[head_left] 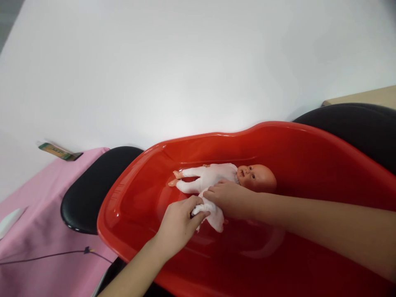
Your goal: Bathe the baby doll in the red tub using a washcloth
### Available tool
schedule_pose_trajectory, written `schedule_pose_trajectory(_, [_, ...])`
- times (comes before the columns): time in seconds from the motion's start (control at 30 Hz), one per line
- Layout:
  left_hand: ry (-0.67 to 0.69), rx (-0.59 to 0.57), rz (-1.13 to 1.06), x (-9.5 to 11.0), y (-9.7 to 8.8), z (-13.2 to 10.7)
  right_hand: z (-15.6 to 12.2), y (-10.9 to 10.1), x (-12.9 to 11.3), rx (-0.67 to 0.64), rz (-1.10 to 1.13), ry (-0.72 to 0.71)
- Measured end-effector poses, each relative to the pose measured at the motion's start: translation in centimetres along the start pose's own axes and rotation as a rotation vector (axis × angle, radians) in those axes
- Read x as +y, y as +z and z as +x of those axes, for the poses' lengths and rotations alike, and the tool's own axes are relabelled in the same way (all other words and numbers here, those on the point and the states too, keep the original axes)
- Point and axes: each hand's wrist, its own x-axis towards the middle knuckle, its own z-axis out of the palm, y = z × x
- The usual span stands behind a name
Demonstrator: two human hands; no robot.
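A baby doll (213,175) in a white outfit lies on its back in a red baby bathtub (130,214), its head to the right and bare feet to the left. Just on the near side of its body, both of my hands grip a bunched white cloth (215,218). My left hand (179,220) pinches the cloth's left edge between thumb and fingers. From the right, my right hand (230,199) is closed over the cloth's upper part, beside the doll's chest. Whether the cloth joins the doll's clothing is hidden by my fingers.
Black rounded seats (93,189) show beyond the tub's left end and behind its right side. At left, a pink-covered table (62,198) bears a green-and-yellow packet (57,150), a white object (11,220) and a dark cable (46,256). A white wall (170,66) rises behind.
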Motion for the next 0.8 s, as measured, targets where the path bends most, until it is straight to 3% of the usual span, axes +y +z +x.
schedule_pose_trajectory(0.13, [-0.063,0.002,-0.006,0.01,0.01,-0.05,0.03,0.09,0.12,0.013,-0.033,-0.022])
schedule_pose_trajectory(0.4, [0.02,0.014,-0.008,0.33,-0.09,-0.03,0.15,0.05,0.26,-0.019,-0.02,-0.039])
schedule_pose_trajectory(0.63, [-0.089,0.026,0.059,0.29,0.09,-0.1,-0.03,-0.07,0.06,0.015,-0.084,-0.071])
schedule_pose_trajectory(0.8, [-0.076,0.059,0.153,0.2,0.23,0.14,0.02,-0.3,0.09,-0.009,-0.1,-0.084])
